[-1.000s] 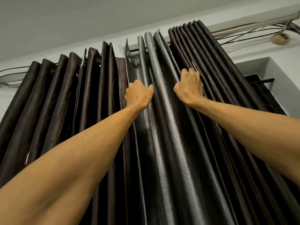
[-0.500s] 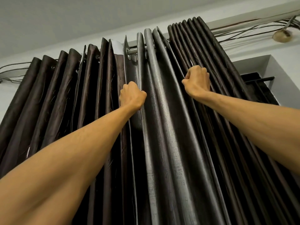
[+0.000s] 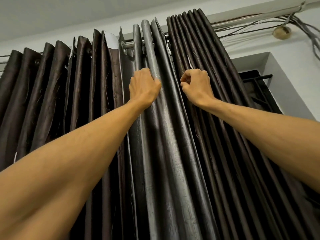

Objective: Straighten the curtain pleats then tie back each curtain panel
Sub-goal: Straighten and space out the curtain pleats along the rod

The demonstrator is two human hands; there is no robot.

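Note:
Dark pleated curtains hang from a metal rod overhead. A grey shiny panel hangs in the middle, between a brown panel on the left and a tightly bunched brown panel on the right. My left hand grips a front pleat of the grey panel a little below the rod, fingers wrapped behind the fold. My right hand is curled at the left edge of the right brown panel, thumb and fingers pinching its first fold. No tie-back is in view.
A bundle of loose cables runs along the wall at the top right to a round fitting. A window recess with a black grille lies behind the right panel. The ceiling is close above.
My left hand has shifted right onto a grey pleat. My right hand has left the middle of the brown pleats and moved left to that panel's edge.

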